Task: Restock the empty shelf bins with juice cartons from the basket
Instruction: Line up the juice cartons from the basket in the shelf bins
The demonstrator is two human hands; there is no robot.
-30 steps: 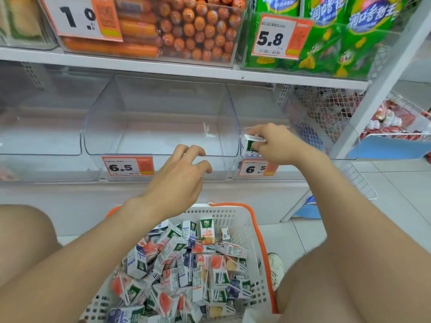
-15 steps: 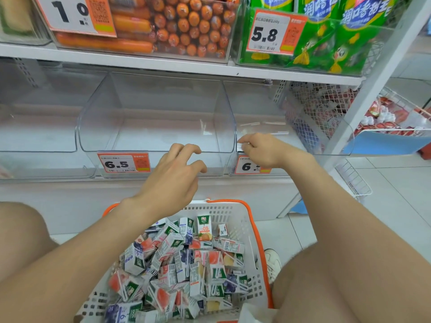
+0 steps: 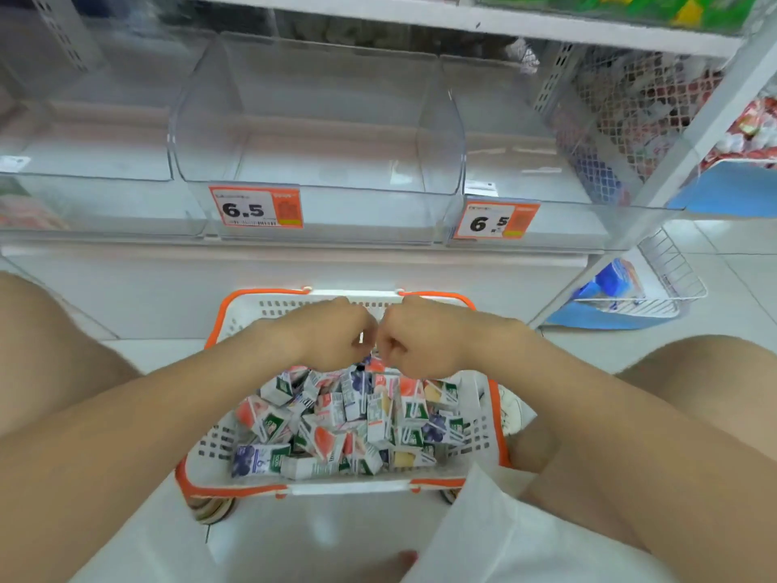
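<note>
A white basket with an orange rim (image 3: 494,418) stands on the floor between my knees, full of small juice cartons (image 3: 336,422). My left hand (image 3: 332,336) and my right hand (image 3: 424,340) hang side by side over the basket's far end, fingers curled down onto the pile; the fingertips are hidden, so a grip cannot be told. Above, the clear middle bin (image 3: 315,162) with a 6.5 tag is empty. The right bin (image 3: 538,178) shows one small white carton (image 3: 479,188) at its front left. The left bin (image 3: 84,153) looks empty.
A white shelf board (image 3: 420,18) runs close above the bins. A wire basket (image 3: 656,288) with blue packs sits on the tiled floor at the right, beside the white shelf upright (image 3: 689,145). My bare knees flank the basket.
Both hands have dropped from the front of the shelf bins down to the basket. The right hand no longer has the carton it held at the right bin. The view has tilted downward.
</note>
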